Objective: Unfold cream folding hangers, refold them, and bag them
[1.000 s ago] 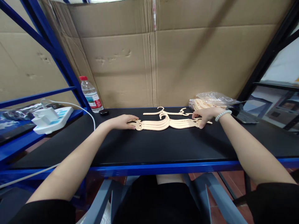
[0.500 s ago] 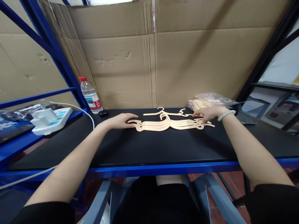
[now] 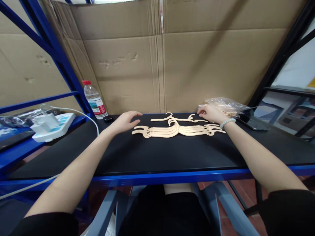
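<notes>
Cream plastic, or something like it, makes up the stack of hangers (image 3: 177, 130) lying flat on the black tabletop (image 3: 177, 159), hooks bunched at the middle and slim arms fanned loosely at both ends. Just behind it lies a single hanger (image 3: 180, 120), its hook pointing toward the cardboard (image 3: 123, 72); the two sit so near that a careless drag on one could catch the other's hook and skew the row.

Off the stack's left end hangs the left hand (image 3: 124, 122), thumb and fingers well parted, with nothing between them. The right hand (image 3: 213, 113) is over by the clear bag (image 3: 227, 102), fingers bent and close together; its own back hides the fingertips, so I can't tell whether they grip anything. A hasty pull there might bring several hangers out tangled, or sweep the bag against the dark flat device (image 3: 254, 123) beside it. Farther left, the bottle (image 3: 95, 101) could topple if an elbow swung wide.
</notes>
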Demonstrator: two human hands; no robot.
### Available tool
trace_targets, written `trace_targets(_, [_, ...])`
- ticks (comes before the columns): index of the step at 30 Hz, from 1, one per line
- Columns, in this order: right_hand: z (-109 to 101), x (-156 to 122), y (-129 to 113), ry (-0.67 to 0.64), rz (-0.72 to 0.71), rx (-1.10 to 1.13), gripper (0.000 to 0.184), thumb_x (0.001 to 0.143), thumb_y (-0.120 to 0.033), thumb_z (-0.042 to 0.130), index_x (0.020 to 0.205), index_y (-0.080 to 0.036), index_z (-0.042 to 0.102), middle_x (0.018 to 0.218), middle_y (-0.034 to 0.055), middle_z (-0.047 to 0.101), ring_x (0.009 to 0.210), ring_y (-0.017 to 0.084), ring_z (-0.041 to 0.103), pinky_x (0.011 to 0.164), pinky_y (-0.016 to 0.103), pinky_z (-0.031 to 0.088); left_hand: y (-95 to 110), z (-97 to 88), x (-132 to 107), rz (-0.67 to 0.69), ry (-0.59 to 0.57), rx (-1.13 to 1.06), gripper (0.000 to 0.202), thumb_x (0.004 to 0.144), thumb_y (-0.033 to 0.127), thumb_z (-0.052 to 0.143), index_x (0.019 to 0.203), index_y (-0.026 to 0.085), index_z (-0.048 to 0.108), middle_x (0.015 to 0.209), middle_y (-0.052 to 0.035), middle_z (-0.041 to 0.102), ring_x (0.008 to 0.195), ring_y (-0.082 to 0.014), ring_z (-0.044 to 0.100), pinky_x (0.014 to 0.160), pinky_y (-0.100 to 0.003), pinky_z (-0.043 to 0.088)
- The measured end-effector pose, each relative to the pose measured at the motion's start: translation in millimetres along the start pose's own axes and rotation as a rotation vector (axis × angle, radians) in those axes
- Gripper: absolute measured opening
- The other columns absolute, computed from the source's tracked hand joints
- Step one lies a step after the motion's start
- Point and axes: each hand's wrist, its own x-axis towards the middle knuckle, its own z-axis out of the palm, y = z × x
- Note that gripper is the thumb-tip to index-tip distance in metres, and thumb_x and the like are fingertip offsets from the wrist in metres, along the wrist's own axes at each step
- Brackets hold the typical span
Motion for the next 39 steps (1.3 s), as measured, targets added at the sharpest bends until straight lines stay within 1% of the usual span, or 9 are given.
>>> trace_targets(4, [10, 3, 4, -0.072, -0.004, -0.038, 0.026, 0.079, -0.013, 0.054, 0.099, -0.01, 0.071, 0.095, 0.01, 0.072, 0.085, 0.019, 0.066, 0.079, 0.027, 0.05, 1, 2.0, 0, 0.016, 0.072, 0.003, 0.038, 0.084, 0.036, 0.044, 0.11, 0.015, 0.06, 0.114, -0.0103, 0.065, 0.105, -0.0243, 0.06, 0.094, -0.039, 0.046])
trace_targets(7, [18, 4, 6, -0.125, -0.012, -0.062, 0.024, 0.081, -0.015, 0.057, 0.1, -0.012, 0.071, 0.101, 0.0102, 0.072, 0.09, 0.02, 0.066, 0.084, 0.027, 0.049, 3, 3.9, 1, 0.027, 0.068, 0.015, 0.035, 0.083, 0.034, 0.044, 0.108, 0.015, 0.06, 0.113, -0.0107, 0.066, 0.106, -0.0248, 0.06, 0.094, -0.04, 0.045])
trace_targets(11, [27, 7, 9, -0.177, -0.009, -0.092, 0.018, 0.079, -0.021, 0.063, 0.093, -0.015, 0.073, 0.091, 0.0093, 0.073, 0.08, 0.02, 0.067, 0.077, 0.027, 0.049, 6, 9.0, 0, 0.041, 0.008, 0.022, 0.036, 0.083, 0.033, 0.044, 0.109, 0.013, 0.06, 0.114, -0.013, 0.065, 0.107, -0.0265, 0.059, 0.095, -0.042, 0.045])
trace_targets(14, [31, 9, 11, -0.208, 0.003, -0.118, 0.015, 0.079, -0.018, 0.062, 0.088, -0.014, 0.073, 0.084, 0.0098, 0.073, 0.073, 0.019, 0.066, 0.071, 0.026, 0.049, 7, 13.8, 0, 0.042, -0.024, 0.028, 0.037, 0.083, 0.033, 0.044, 0.111, 0.013, 0.06, 0.115, -0.0133, 0.064, 0.108, -0.0273, 0.059, 0.095, -0.042, 0.045])
trace_targets(19, [33, 9, 10, -0.205, 0.019, -0.143, 0.02, 0.076, -0.006, 0.057, 0.085, -0.012, 0.073, 0.086, 0.0108, 0.073, 0.077, 0.019, 0.065, 0.069, 0.025, 0.047, 11, 19.3, -1, 0.05, -0.047, 0.03, 0.038, 0.084, 0.031, 0.043, 0.113, 0.014, 0.06, 0.116, -0.0124, 0.063, 0.109, -0.0279, 0.057, 0.095, -0.043, 0.044])
trace_targets(24, [30, 18, 8, -0.15, 0.019, -0.147, 0.027, 0.082, -0.006, 0.05, 0.099, -0.01, 0.07, 0.096, 0.0127, 0.071, 0.084, 0.019, 0.065, 0.074, 0.026, 0.047, 16, 20.1, -2, 0.063, -0.041, 0.02, 0.037, 0.083, 0.029, 0.044, 0.112, 0.014, 0.06, 0.116, -0.0119, 0.063, 0.11, -0.0278, 0.057, 0.096, -0.044, 0.044])
trace_targets(30, [27, 50, 2, -0.216, -0.076, -0.166, 0.033, 0.078, -0.01, 0.059, 0.11, -0.016, 0.069, 0.102, 0.0075, 0.071, 0.088, 0.018, 0.065, 0.076, 0.024, 0.047, 19, 18.8, -5, 0.084, -0.005, 0.037, 0.035, 0.085, 0.028, 0.043, 0.113, 0.015, 0.059, 0.115, -0.0111, 0.063, 0.109, -0.0264, 0.057, 0.095, -0.042, 0.045])
trace_targets(34, [34, 61, -1, -0.316, -0.174, -0.19, 0.031, 0.073, -0.012, 0.065, 0.102, -0.021, 0.072, 0.1, 0.0028, 0.072, 0.087, 0.016, 0.065, 0.074, 0.02, 0.047, 20, 18.2, -5, 0.083, 0.012, 0.039, 0.034, 0.085, 0.028, 0.043, 0.112, 0.015, 0.059, 0.115, -0.0108, 0.063, 0.108, -0.026, 0.057, 0.094, -0.041, 0.045])
trace_targets(39, [35, 56, -8, -0.289, -0.251, -0.275, 0.022, 0.078, -0.014, 0.057, 0.092, -0.019, 0.073, 0.1, 0.0072, 0.069, 0.089, 0.019, 0.064, 0.073, 0.025, 0.045, 21, 16.8, -4, 0.094, 0.057, 0.03, 0.031, 0.085, 0.027, 0.044, 0.11, 0.015, 0.059, 0.112, -0.011, 0.064, 0.107, -0.0254, 0.058, 0.094, -0.041, 0.045])
